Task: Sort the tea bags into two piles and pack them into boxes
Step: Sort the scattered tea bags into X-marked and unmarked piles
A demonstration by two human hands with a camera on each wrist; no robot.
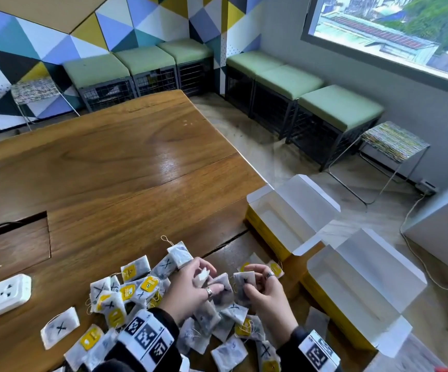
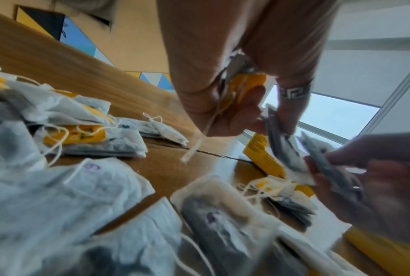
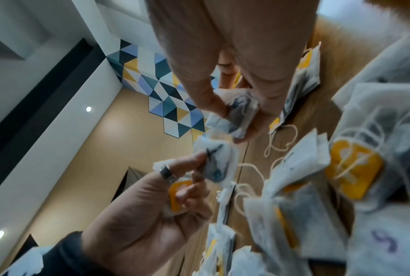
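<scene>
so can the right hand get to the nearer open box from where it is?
Probably yes. The right hand pinches a tea bag, and the nearer open box stands just to its right, flaps up, top open, nothing between them.

Black X marks stand on several tea bags (image 1: pixel 61 328).
</scene>
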